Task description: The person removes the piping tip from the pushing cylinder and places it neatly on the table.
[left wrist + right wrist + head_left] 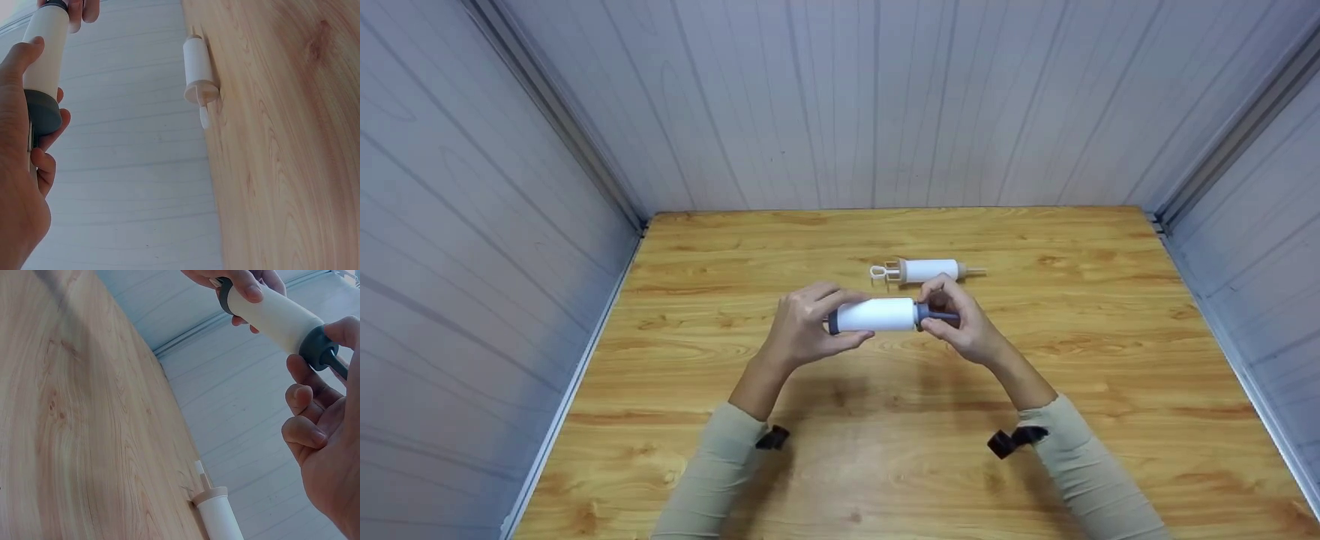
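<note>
My left grip clamped round nine-o'clock end of white tube, held above table, mid-view. My right grip pinches tube's grey cap at three o'clock, thumb and finger either side; grey nozzle points toward three. I can't see tube's contents. Second white tube lies on table between one and two o'clock, beige nozzle toward three, handle toward nine; contents hidden too.

Soft shadows and pale glare on the wooden table.
</note>
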### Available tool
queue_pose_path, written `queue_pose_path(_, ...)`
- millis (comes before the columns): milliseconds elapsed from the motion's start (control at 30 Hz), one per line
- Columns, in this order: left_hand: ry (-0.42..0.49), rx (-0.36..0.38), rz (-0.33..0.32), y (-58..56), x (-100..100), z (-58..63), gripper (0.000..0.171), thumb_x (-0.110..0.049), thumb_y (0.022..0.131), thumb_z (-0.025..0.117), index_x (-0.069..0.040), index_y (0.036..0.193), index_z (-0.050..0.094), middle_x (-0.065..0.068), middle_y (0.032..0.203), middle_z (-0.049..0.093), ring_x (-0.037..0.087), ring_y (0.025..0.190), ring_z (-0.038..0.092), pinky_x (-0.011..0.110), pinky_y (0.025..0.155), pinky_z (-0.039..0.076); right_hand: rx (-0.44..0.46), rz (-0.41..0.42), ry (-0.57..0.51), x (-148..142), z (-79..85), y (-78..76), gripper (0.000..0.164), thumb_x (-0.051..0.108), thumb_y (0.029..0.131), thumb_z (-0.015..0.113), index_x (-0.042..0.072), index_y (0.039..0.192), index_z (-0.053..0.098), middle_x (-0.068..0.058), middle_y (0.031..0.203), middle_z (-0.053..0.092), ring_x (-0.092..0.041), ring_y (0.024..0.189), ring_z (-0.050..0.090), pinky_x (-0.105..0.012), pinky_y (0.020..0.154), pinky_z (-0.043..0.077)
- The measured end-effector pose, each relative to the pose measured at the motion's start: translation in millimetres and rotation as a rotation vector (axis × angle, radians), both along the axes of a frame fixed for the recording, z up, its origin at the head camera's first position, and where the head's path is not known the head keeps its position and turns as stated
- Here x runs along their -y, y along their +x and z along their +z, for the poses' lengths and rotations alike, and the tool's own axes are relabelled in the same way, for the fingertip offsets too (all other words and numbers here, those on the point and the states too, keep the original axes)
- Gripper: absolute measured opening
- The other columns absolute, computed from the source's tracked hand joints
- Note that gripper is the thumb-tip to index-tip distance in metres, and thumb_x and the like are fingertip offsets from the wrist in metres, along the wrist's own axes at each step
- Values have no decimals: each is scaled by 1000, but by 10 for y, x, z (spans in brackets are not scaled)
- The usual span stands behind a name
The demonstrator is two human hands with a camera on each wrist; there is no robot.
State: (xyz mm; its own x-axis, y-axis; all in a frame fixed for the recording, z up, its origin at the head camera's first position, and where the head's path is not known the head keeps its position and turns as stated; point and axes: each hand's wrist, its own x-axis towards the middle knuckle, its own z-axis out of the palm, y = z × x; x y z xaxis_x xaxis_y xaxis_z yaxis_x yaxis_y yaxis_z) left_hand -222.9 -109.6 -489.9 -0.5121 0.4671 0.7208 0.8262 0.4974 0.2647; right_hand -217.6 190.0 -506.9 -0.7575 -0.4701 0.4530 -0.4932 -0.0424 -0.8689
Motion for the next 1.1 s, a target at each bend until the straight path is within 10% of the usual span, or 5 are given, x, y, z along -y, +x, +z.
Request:
queue_pose_path(433, 10, -33, -5, 4, -10, 2, 42, -32, 79, 103, -14, 113, 85, 7, 98, 84, 23, 84, 79, 37, 68, 66, -35, 25, -53, 0, -44, -8, 34, 7, 105, 70, -13, 119, 47, 0, 106, 65, -2, 91, 62, -19, 77, 55)
queue_pose_path(700, 10, -19, -1, 2, 0, -10, 44, -32, 78, 104, -12, 113, 85, 7, 96, 83, 22, 82, 78, 37, 68, 66, -25, -10, -35, 6, -34, 21, 34, -16, 92, 65, -10, 120, 46, 7, 112, 65, -3, 94, 68, -20, 76, 59)
queue_pose_path(1100, 3, -3, 4, 0, -5, 14, 44, -34, 79, 103, -13, 113, 86, 8, 97, 84, 23, 83, 79, 38, 70, 67, 11, -18, -3, 2, -2, 17, 25, -9, 99, 53, -12, 124, 48, 10, 106, 67, 0, 81, 58, -19, 70, 50)
